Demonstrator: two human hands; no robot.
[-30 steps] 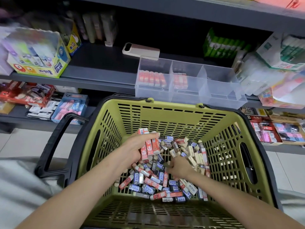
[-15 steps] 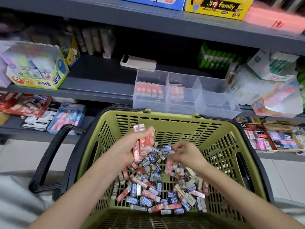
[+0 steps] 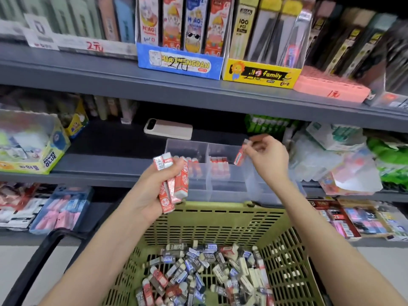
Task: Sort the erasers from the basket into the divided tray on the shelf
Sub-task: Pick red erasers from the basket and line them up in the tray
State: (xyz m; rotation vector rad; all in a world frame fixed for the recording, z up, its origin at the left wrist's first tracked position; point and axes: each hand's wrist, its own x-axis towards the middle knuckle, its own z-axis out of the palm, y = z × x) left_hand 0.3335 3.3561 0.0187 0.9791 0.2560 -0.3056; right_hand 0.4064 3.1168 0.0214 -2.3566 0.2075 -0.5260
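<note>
Both hands are now lifted out of the basket (image 3: 220, 219) and up to the shelf (image 3: 106, 173), where half a second ago they were still down among the loose pieces. Largest in view, the grey shelf is carrying a clear divided tray (image 3: 223, 188) at its front edge, with a pale phone (image 3: 169, 128) lying behind it. Below, the olive-green slotted basket is sitting just in front of the shelf, its floor covered by a jumbled heap of erasers (image 3: 207, 272): small white blocks in red, blue or dark paper sleeves. Inside the tray, rows of red-sleeved erasers are standing in the left and middle compartments. The left hand (image 3: 154, 191) is hovering just in front of the tray's left end, its fingers closed around a bundle of red-sleeved erasers (image 3: 174, 184) held upright, white ends showing. The right hand (image 3: 268, 159) is hanging above the tray's right part, fingertips pinched on a single red eraser (image 3: 240, 156), which is tilting down over the compartments, slightly blurred.
</note>
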